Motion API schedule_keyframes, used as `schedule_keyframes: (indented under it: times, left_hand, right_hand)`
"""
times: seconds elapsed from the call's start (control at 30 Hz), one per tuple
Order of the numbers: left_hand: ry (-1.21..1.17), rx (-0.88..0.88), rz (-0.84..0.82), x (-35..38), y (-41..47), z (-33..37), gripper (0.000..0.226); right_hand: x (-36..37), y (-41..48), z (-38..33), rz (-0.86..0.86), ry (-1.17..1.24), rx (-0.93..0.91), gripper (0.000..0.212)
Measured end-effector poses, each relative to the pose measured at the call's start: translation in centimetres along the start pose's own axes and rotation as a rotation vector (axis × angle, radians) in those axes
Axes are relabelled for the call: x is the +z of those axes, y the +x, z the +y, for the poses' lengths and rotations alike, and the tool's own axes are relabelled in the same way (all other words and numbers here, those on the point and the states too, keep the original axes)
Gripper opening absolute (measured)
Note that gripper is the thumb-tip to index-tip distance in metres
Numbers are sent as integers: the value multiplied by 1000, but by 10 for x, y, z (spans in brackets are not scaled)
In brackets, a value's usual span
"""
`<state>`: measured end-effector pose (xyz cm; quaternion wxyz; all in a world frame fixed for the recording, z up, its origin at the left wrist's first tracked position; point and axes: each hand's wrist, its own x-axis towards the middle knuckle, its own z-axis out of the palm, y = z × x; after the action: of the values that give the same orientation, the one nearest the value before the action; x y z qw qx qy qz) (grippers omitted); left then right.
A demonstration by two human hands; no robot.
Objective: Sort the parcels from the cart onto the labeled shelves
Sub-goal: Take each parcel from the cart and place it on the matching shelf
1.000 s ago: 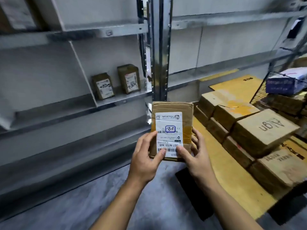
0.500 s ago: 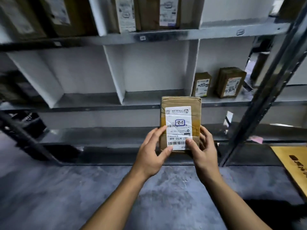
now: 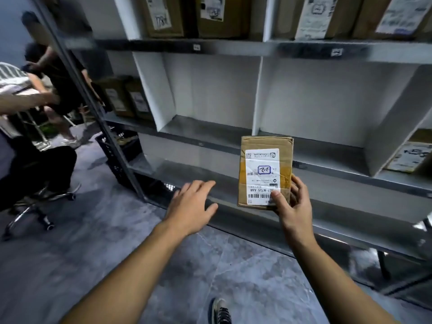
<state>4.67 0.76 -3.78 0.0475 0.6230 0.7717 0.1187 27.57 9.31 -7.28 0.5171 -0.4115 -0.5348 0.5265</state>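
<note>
Shelving: grey metal shelf unit (image 3: pixel 327 157) with white dividers (image 3: pixel 153 90), over a grey floor.
Parcels: one cardboard parcel (image 3: pixel 284 157) in hand, label facing the camera, upright before the middle shelf; at least four on the top shelf.
Right hand (image 3: pixel 293 204): grips that parcel's lower corner.
Left hand (image 3: pixel 194 206): empty, fingers spread, apart from it.

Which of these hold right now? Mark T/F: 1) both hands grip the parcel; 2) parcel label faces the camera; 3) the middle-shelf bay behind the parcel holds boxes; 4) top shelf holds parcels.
1) False. Only the right hand holds the parcel; the left hand is open and off it.
2) True. The label faces the camera.
3) False. The bay behind it shows no boxes.
4) True. The top shelf carries several labeled parcels.
</note>
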Motion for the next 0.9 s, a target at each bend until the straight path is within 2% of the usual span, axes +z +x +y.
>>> schedule_keyframes:
  times: [0.17, 0.43, 0.63, 0.9]
  left_hand:
    - [138, 1, -3, -15, 65, -56, 60]
    - [168, -51, 30, -40, 146, -140, 56]
    - [169, -75, -6, -44, 185, -203, 56]
    - [172, 16, -68, -44, 271, -292, 58]
  right_hand:
    - [68, 66, 19, -10, -22, -19, 50]
    - [174, 165, 37, -60, -34, -30, 52]
    - [238, 207, 51, -87, -80, -36, 52]
    - [329, 265, 81, -5, -128, -9, 54]
